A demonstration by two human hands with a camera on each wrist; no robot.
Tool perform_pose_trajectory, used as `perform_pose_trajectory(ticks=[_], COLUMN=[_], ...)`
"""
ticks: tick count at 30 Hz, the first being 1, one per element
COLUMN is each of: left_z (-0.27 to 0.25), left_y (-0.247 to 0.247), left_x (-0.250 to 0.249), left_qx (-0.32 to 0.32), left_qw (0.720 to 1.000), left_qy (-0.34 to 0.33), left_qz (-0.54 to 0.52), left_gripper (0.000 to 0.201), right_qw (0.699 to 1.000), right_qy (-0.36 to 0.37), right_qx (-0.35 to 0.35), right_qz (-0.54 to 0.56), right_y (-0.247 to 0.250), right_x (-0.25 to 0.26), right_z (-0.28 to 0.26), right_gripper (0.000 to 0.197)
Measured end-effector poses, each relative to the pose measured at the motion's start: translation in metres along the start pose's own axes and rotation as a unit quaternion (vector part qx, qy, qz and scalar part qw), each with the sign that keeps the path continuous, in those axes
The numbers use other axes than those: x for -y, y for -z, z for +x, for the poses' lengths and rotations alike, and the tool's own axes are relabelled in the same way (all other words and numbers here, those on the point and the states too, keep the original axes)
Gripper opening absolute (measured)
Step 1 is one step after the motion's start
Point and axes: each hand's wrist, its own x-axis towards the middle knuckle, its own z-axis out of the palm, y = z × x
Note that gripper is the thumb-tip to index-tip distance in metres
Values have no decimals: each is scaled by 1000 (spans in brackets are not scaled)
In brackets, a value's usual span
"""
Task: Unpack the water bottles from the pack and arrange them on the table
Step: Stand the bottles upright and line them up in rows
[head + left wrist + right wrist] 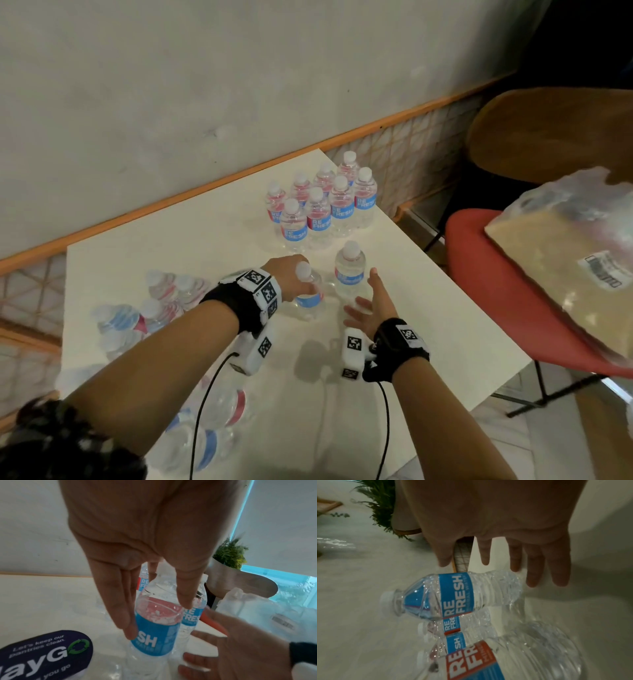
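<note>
Bottles [318, 212]: clear ribbed plastic showing glossy, with smooth white caps and glossy blue-and-red labels. Worktop [205, 233]: smooth, pale, looking matt with faint sheen. Pack wrap [565, 219] at 3 o'clock: thin crinkled film, glinting. Chair seat [479, 260]: red, smooth.

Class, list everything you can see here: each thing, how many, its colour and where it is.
Grouped bottles: eight, clear, blue labels, table's far corner.
Lone bottle: one, clear, nearer.
Held bottle: one, clear, table centre.
Packed bottles: several, blurred, table's left.
Table: one, white.
Sticker: one, purple, on table.
Red chair: one, right, bearing wrapped package.
Brown chair: one, behind it.
Plant: one, green, potted.
Left grip: holds held bottle.
Right grip: open, beside lone bottle.
</note>
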Motion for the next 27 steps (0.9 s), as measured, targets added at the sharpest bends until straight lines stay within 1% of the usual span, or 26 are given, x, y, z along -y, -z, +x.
perform_pose_trajectory(ticks=[2,4,6,8,12,14,15,16,17,18,21,22,25,27], left_z=[1,3,7,13,24,29,32,35,37,39,45,47,51,53], left_y=[1,2,2,2,3,4,4,4,4,2,-7,-11,-22,-31], left_x=[-2,-2,-1,3,10,11,12,13,14,15,18,18,17,15], left_qx=[7,21,26,21,3,-9,-17,-30,-40,-54,-92,-102,-124,-138], left_qw=[1000,999,999,997,994,995,996,995,992,989,973,967,944,925], left_qy=[1,-5,-12,-13,1,-3,-2,-4,2,10,43,47,77,96], left_qz=[-20,-23,-45,-76,-112,-99,-93,-99,-118,-139,-209,-229,-294,-342], left_gripper=[36,27,26,28,40,41,40,38,37,38,58,63,70,73], right_qw=[998,993,984,981,985,989,992,994,994,995,992,991,990,990], right_qy=[-37,-79,-116,-129,-104,-78,-62,-48,-39,-35,-29,-30,-57,-68], right_qx=[17,49,81,95,79,66,64,67,71,74,80,83,72,65], right_qz=[39,80,106,112,113,104,92,77,67,61,90,97,106,105], right_y=[-2,-3,0,4,5,4,4,4,4,4,3,2,0,-3], right_x=[0,4,8,10,11,12,13,13,14,13,12,11,9,8], right_z=[6,8,12,19,34,39,42,44,46,49,56,56,57,57], right_gripper=[73,74,68,61,51,44,34,21,10,10,33,37,51,58])
